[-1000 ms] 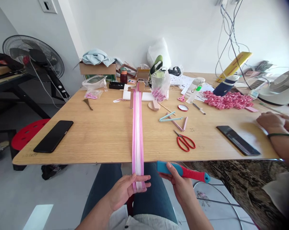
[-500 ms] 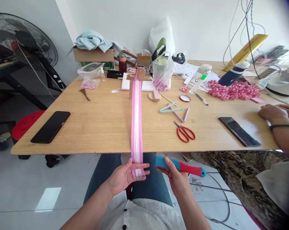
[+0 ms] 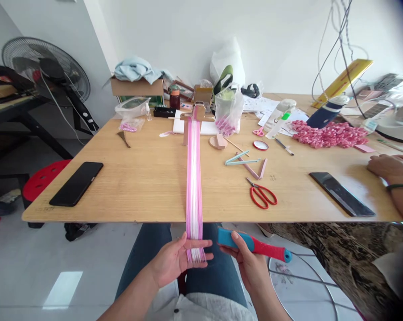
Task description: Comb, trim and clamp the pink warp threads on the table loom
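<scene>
Over the wooden table, the pink-and-white thread bundle runs from a metal clip past the near edge. Little has changed across the last second — the strands remain taut, the tool beside them, so handling seems paused. The left hand clasps their lower end between slightly parted fingers; the right hand is closed around a blue-headed, red-handled tool — apart from the threads.

Craft workroom: threads, red scissors
</scene>
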`<state>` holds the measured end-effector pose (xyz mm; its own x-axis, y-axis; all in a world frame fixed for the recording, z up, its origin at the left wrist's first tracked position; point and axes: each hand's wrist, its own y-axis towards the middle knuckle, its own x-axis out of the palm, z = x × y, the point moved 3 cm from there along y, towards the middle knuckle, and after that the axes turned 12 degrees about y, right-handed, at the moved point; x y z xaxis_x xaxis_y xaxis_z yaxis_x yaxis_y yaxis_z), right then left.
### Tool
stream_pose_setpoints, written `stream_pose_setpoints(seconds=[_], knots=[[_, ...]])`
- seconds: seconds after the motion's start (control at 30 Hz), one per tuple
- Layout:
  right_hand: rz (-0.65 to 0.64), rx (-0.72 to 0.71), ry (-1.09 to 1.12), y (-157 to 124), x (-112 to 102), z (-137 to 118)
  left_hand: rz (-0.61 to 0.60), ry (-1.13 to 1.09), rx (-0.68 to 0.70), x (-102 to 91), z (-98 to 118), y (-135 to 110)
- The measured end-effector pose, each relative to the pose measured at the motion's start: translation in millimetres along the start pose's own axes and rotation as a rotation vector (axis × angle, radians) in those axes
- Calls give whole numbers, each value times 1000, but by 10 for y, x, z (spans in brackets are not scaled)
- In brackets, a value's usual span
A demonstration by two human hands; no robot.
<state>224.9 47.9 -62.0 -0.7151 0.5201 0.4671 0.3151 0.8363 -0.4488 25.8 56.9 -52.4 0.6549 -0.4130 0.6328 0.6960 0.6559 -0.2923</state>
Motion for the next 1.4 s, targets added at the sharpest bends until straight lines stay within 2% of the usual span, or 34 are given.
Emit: stream_pose_setpoints(seconds=[0.17, 0.37, 0.6, 0.8, 0.93, 1.07, 1.4], knots=[[-2, 3, -2, 29, -9, 28, 81, 152, 46, 3, 21, -48], [-29, -11, 17, 34, 2, 48, 95, 314, 77, -65, -65, -78], [9, 13, 70, 99, -96, 58, 99, 272, 96, -91, -133, -3], [19, 23, 126, 128, -110, -47, 102, 264, 42, -25, -59, 4], [26, -27, 131, 151, -116, -87, 140, 252, -2, -85, -71, 6], [45, -104, 127, 157, -73, -163, 161, 263, -16, -156, -109, 28], [37, -115, 121, 132, 82, -276, 214, 221, 25, -154, -136, 17]])
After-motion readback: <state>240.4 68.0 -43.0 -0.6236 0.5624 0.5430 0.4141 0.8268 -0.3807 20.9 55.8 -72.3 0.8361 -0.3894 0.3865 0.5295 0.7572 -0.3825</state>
